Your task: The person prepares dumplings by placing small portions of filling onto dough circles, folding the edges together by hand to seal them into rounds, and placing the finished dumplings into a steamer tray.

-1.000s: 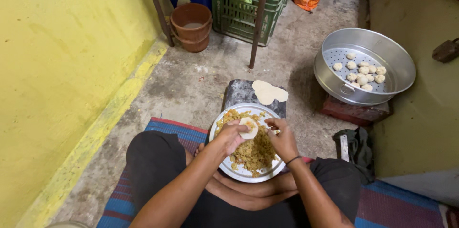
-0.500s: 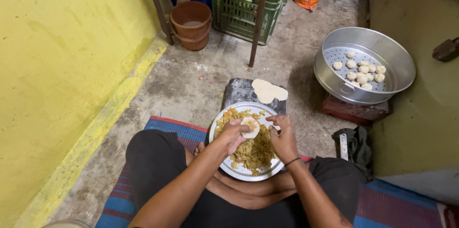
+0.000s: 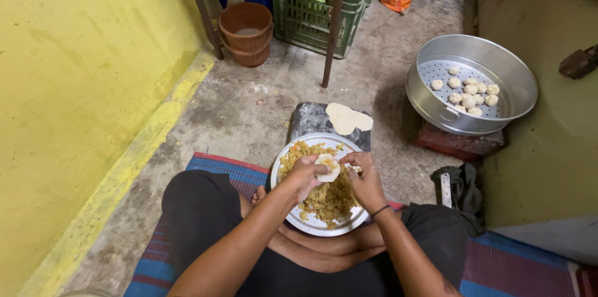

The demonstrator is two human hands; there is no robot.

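I sit cross-legged on a striped mat with a white plate [image 3: 283,163] of yellow-brown filling on my lap. My left hand [image 3: 303,175] cups a small round dough wrapper [image 3: 328,167] with a bit of filling on it. My right hand [image 3: 364,179] pinches at the wrapper's right edge, fingertips touching it above the plate. Just beyond the plate, a dark stone slab [image 3: 311,122] carries a few flat dough rounds [image 3: 346,119].
A metal steamer pan [image 3: 520,85] with several shaped dumplings rests on bricks at the right. A brown clay pot [image 3: 247,32], a green crate [image 3: 308,7] and metal table legs stand ahead. A yellow wall runs along the left. A dark cloth [image 3: 464,191] lies by my right knee.
Both hands stay over the plate; the right fingers have worked slightly along the wrapper's edge. The view has barely shifted.
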